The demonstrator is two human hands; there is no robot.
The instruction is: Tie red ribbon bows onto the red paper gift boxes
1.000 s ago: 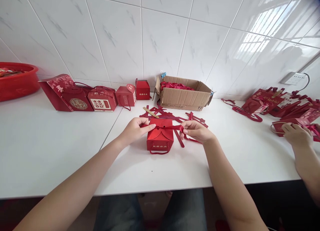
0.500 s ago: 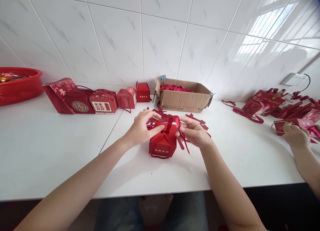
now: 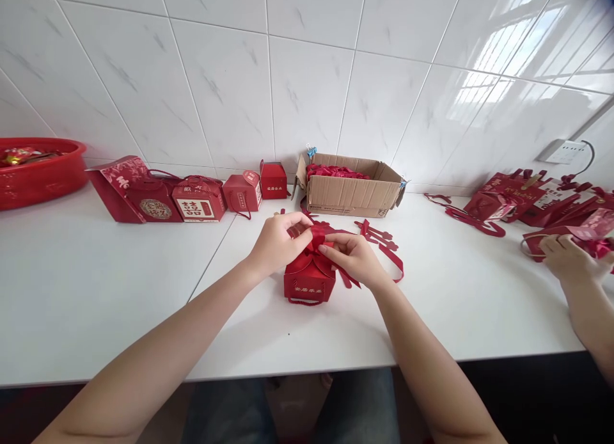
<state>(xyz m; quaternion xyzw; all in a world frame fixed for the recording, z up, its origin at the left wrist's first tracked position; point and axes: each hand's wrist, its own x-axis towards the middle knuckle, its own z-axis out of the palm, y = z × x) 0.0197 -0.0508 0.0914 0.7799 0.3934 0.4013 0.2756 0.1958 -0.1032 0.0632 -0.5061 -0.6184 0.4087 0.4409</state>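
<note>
A small red gift box (image 3: 309, 284) with gold lettering and a rope handle stands upright on the white table in front of me. On its folded top is a red satin ribbon (image 3: 317, 235). My left hand (image 3: 277, 241) pinches the ribbon from the left, thumb against fingers. From the right, my right hand (image 3: 354, 255) also pinches the ribbon, its thumb and forefinger close to the left fingertips. The ribbon's middle is partly hidden by my fingers. Behind the box and my hands lie loose red ribbons and flower-ended strips (image 3: 378, 233).
An open cardboard box (image 3: 355, 198) of red ribbons stands by the wall. Several red gift boxes (image 3: 194, 201) line the back left, beside a red basin (image 3: 38, 178). At right, another person's hand (image 3: 568, 258) touches a red box; more red bags (image 3: 513, 191) stand behind.
My right hand has moved left, bringing the ribbon over the middle of the box top. My left hand has gone from resting on the top to pinching the ribbon.
</note>
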